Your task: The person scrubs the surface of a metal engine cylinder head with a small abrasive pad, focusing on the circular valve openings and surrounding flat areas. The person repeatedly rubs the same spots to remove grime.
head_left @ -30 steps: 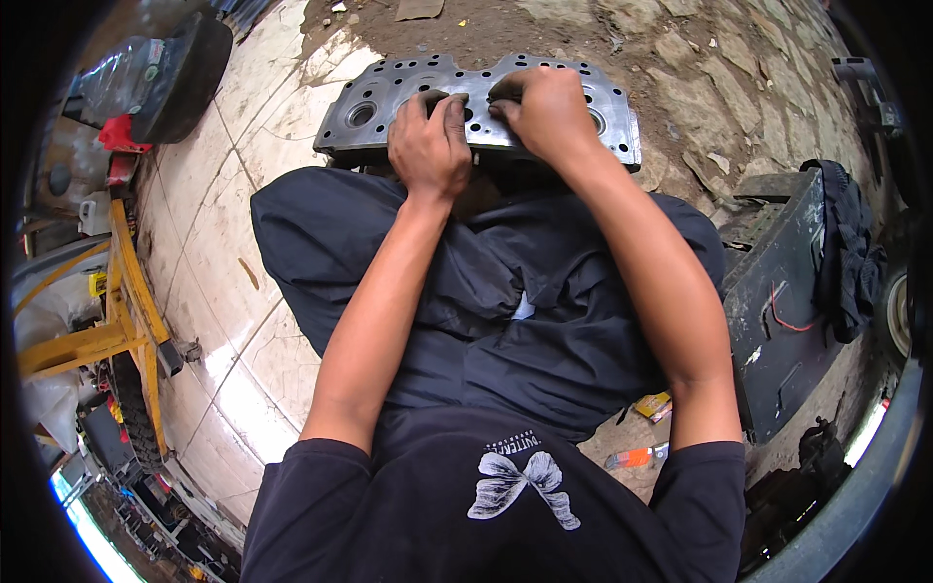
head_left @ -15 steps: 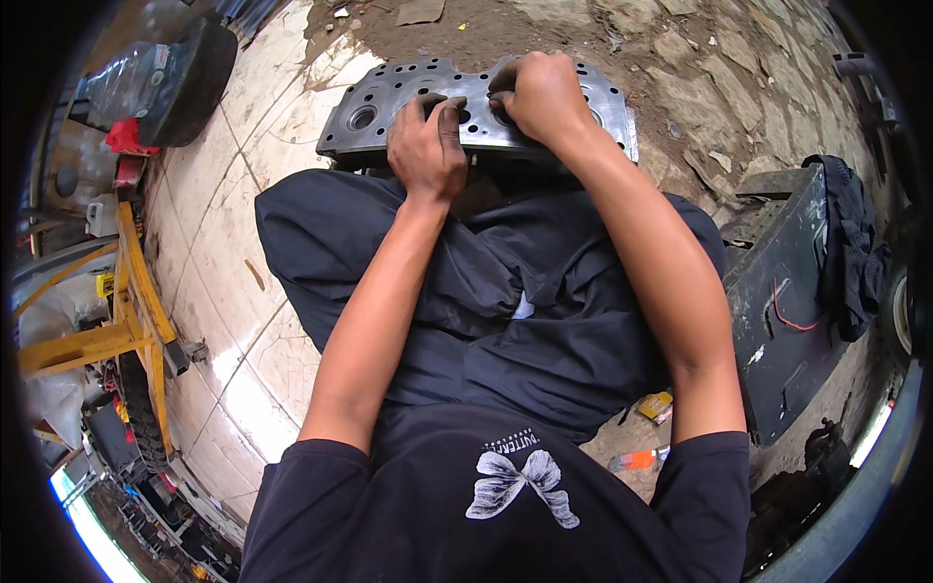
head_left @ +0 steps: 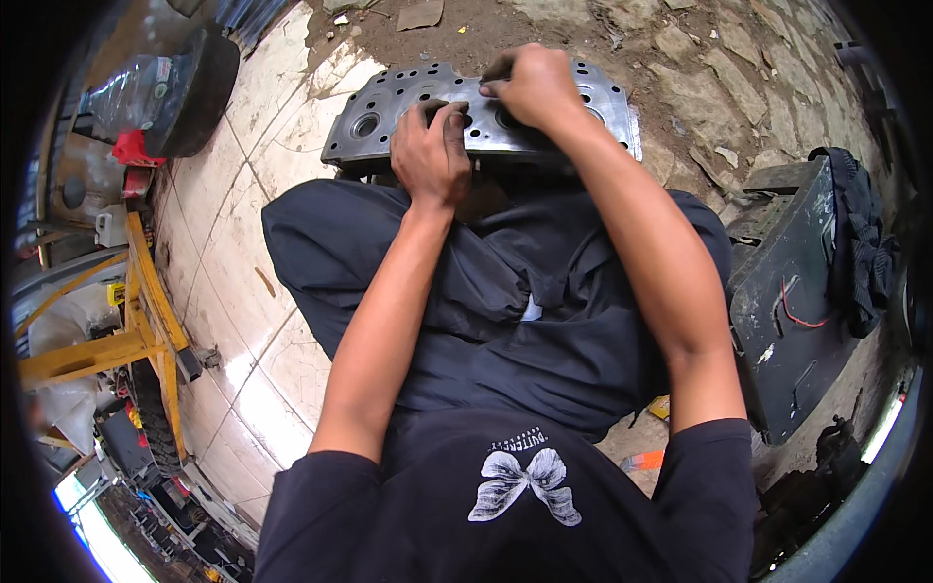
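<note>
In front of my knees lies a grey metal cylinder head [head_left: 384,97], its flat face up and pierced by round ports and several small holes. My left hand [head_left: 431,155] rests on its near edge, left of the middle. Those fingers are bent and the thumb comes close to them; whatever is between them is hidden. Farther right, my right hand [head_left: 537,85] is over the far middle of the cylinder head, by a notch in its edge. Its thumb and fingers are pinched together at the tips, and I cannot make out what they hold.
Pale floor tiles [head_left: 228,185] run along the left, with a yellow metal frame [head_left: 151,282] on them. A dark metal box [head_left: 792,321] with a black cloth [head_left: 855,243] stands right. Dirt and stones [head_left: 680,87] lie beyond the cylinder head.
My right hand has shifted slightly left and away from me over the cylinder head. The left hand keeps its place on the near edge. The whole view has moved a little.
</note>
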{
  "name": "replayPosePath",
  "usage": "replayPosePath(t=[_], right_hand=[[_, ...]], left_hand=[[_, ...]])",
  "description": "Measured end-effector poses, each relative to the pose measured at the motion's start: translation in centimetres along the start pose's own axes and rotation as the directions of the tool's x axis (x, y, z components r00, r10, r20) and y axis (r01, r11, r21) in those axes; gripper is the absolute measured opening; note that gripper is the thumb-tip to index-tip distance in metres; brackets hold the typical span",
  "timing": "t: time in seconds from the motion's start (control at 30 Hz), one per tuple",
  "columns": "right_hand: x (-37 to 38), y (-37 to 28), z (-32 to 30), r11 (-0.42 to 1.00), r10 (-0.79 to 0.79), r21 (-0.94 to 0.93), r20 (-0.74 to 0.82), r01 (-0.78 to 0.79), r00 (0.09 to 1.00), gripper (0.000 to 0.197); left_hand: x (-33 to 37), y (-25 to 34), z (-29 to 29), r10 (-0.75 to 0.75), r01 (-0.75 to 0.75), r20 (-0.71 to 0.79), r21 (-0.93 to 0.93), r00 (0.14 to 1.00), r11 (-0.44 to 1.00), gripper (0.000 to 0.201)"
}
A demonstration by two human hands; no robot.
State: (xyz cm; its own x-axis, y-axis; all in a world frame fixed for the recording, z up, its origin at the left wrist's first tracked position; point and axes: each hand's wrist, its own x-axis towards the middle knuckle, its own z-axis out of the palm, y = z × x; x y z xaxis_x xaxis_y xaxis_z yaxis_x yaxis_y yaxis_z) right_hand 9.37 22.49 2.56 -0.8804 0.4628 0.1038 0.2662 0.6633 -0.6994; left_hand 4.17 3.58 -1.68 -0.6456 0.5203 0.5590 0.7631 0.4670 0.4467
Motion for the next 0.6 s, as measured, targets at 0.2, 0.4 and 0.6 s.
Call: replayPosePath(t=[0.2,0.4,0.6], right_hand=[[-1.4,0.0,-3.2,0.991,0.105,0.105,-0.178,-0.087,0.978,0.031],[-0.4,1.4,-5.1,0.991,0.133,0.014,-0.262,-0.134,0.956,0.039],[-0.5,2.6,-7.0,0.979,0.203,0.077,-0.248,-0.19,0.947,0.041]], left_hand=[[0.0,0.1,-0.1,-0.043,0.042,0.022,0.064,0.999,0.997,0.037],[0.3,1.1,-1.3,0.006,-0.017,0.15,0.073,0.989,0.997,0.032],[-1.4,3.4,-2.9,0.154,-0.204,0.382,0.093,0.911,0.975,0.052]])
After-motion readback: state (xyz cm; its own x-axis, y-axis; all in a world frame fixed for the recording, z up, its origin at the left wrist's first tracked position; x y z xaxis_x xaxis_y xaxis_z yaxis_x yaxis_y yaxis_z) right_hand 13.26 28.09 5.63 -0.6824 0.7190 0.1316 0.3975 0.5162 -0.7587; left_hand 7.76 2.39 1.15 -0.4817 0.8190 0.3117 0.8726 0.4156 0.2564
